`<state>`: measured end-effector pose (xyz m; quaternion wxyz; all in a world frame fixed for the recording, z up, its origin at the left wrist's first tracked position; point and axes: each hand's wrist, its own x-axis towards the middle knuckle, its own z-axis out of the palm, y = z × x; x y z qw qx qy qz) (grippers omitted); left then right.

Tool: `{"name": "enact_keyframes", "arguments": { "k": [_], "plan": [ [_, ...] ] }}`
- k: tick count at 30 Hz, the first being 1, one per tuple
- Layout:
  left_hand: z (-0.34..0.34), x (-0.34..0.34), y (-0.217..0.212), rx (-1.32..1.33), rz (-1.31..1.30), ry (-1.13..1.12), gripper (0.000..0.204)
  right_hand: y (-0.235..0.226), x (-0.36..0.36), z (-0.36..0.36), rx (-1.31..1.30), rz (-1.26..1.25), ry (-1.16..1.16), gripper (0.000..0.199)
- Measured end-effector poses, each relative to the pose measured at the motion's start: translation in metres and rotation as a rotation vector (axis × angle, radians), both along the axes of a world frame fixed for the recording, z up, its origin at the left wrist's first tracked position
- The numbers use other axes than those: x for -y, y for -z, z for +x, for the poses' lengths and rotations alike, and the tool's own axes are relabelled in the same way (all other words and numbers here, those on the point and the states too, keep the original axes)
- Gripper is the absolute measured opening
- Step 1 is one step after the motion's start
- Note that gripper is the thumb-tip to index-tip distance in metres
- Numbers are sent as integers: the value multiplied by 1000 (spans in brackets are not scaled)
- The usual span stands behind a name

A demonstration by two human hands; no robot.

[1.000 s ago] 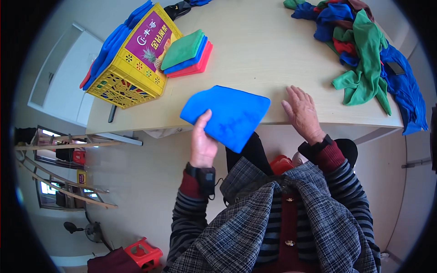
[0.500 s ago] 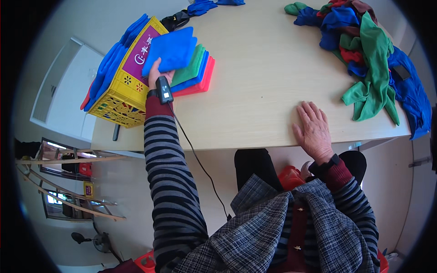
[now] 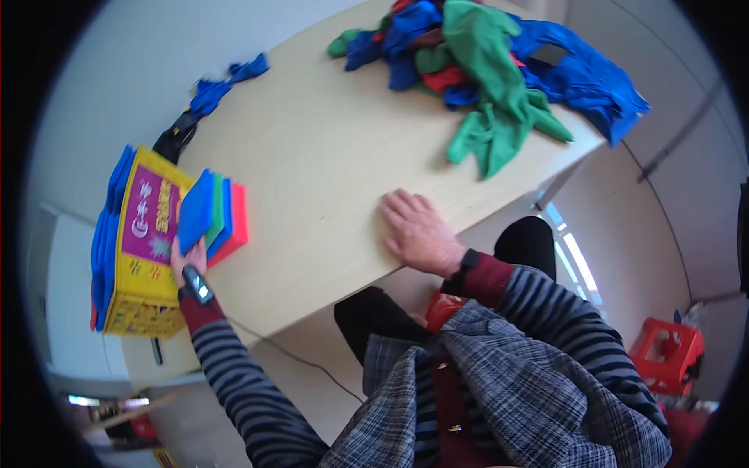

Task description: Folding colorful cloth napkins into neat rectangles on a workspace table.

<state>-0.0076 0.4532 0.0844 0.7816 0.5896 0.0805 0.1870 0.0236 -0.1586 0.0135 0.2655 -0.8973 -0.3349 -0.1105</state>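
On the left side of the table, my left hand (image 3: 189, 254) grips the near edge of a folded blue cloth (image 3: 195, 212). That cloth lies on top of a small stack of folded cloths, with a green one (image 3: 217, 222), another blue and a red one (image 3: 240, 222) showing beneath it. The fingertips are partly hidden at the cloth. My right hand (image 3: 421, 232) rests flat near the table's front edge, fingers stretched out and holding nothing. A device with a cable (image 3: 197, 285) is strapped to my left wrist.
A yellow plastic crate (image 3: 145, 300) stands left of the stack, with folded blue cloths (image 3: 105, 226) beside it. Crumpled green, blue and red cloths (image 3: 484, 62) heap at the far right of the table (image 3: 312, 156). A red stool (image 3: 667, 355) stands on the floor at right.
The view has turned toward the right, so the table's things appear further left. My left hand has lowered the blue cloth onto the stack. The right hand stays flat on the table.
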Motion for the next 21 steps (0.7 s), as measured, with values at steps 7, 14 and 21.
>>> {"name": "enact_keyframes", "arguments": {
  "k": [7,14,21],
  "plan": [
    [-5,227,52,-247,34,-51,26,10,55,23,151,116,-21,30],
    [-79,347,112,-129,753,-229,10,-52,161,158,77,798,598,17],
    [-61,381,108,-75,1012,-391,8,-72,244,285,-68,1004,486,43]
  ]
}}
